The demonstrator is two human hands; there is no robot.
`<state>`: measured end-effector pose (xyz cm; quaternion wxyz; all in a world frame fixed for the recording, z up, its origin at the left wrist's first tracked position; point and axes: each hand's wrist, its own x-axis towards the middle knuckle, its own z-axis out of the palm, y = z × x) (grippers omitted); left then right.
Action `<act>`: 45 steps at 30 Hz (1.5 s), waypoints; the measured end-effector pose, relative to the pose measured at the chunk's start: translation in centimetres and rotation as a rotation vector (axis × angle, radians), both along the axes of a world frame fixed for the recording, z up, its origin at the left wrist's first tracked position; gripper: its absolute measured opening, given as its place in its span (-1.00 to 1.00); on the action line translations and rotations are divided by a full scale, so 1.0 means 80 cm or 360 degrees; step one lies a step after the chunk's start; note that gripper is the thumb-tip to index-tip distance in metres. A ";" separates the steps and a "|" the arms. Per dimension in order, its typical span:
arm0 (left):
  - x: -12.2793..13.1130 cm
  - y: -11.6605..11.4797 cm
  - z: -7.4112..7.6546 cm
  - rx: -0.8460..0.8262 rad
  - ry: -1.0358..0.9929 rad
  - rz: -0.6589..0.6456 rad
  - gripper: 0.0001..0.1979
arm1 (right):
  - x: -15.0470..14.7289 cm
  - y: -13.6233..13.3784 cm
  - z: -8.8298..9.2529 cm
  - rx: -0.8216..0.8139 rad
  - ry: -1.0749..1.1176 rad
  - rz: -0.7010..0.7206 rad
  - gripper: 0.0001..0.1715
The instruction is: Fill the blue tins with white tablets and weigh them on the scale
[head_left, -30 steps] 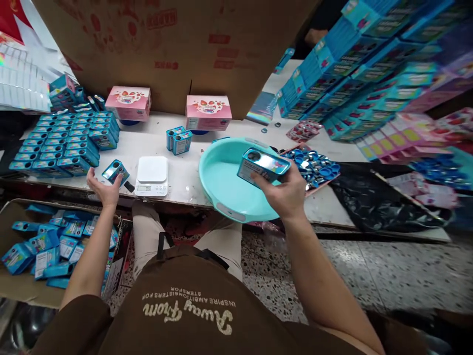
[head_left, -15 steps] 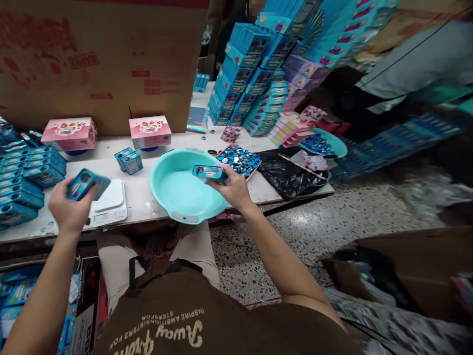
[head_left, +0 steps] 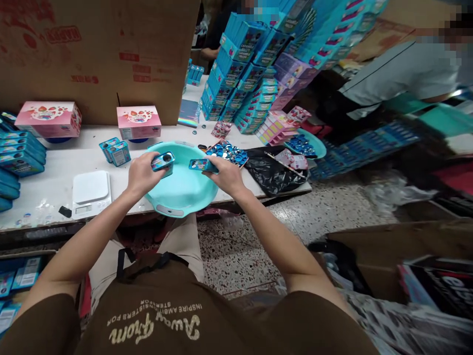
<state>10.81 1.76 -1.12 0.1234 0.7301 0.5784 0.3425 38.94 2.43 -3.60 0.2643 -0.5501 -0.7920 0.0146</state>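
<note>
My left hand [head_left: 143, 173] is closed around a small blue box [head_left: 163, 162] with a dark round hole in its narrow face. Facing it, my right hand [head_left: 228, 176] grips another small blue box [head_left: 199, 164] by its right end. Both boxes are above the turquoise basin [head_left: 177, 190], apart from each other. Just behind my right hand, a tray of blue and silver round pieces [head_left: 229, 153] sits on the table. To the left of the basin stand a couple of blue boxes [head_left: 115, 152] side by side.
A white scale [head_left: 91, 190] lies at the table's front left, near stacked blue boxes [head_left: 24, 153]. Two pink boxes [head_left: 138, 122] stand before a large cardboard box [head_left: 96, 59]. Tall blue box stacks [head_left: 236, 69] and a black plastic bag [head_left: 271, 170] are rightward. Another person's sleeve [head_left: 399, 69] is at right.
My left hand has carried its blue box rightward from beside the left stack to above the basin. My right hand still holds its box over the basin. The view has shifted slightly.
</note>
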 end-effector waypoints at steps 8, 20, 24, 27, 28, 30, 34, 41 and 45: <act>-0.071 -0.002 0.030 0.0212 -0.0117 0.0371 -0.58 | -0.016 -0.001 -0.010 -0.0080 -0.0227 0.0047 -0.50; -0.122 0.022 -0.039 -0.0177 -0.0030 0.0705 -0.50 | -0.037 0.005 -0.030 -0.0110 -0.0500 0.0251 -0.51; -0.120 0.030 -0.061 -0.0277 -0.0044 0.0763 -0.50 | -0.038 0.000 -0.029 -0.0147 -0.0424 0.0252 -0.52; -0.120 0.032 -0.073 -0.0328 -0.0063 0.0753 -0.51 | -0.038 -0.004 -0.033 -0.0116 -0.0366 0.0220 -0.50; -0.119 0.033 -0.076 -0.0338 -0.0063 0.0736 -0.52 | -0.038 -0.005 -0.036 -0.0129 -0.0379 0.0220 -0.51; -0.116 0.034 -0.082 -0.0333 -0.0051 0.0697 -0.54 | -0.039 -0.007 -0.044 -0.0186 -0.0422 0.0225 -0.51; -0.108 0.038 -0.095 -0.0327 -0.0020 0.0635 -0.54 | -0.041 -0.012 -0.052 -0.0191 -0.0390 0.0235 -0.52; -0.102 0.043 -0.114 -0.0340 -0.0033 0.0588 -0.53 | -0.037 -0.011 -0.051 -0.0191 -0.0358 0.0230 -0.49; -0.104 0.043 -0.122 -0.0352 -0.0001 0.0548 -0.52 | -0.034 -0.018 -0.068 -0.0276 -0.0107 0.0129 -0.54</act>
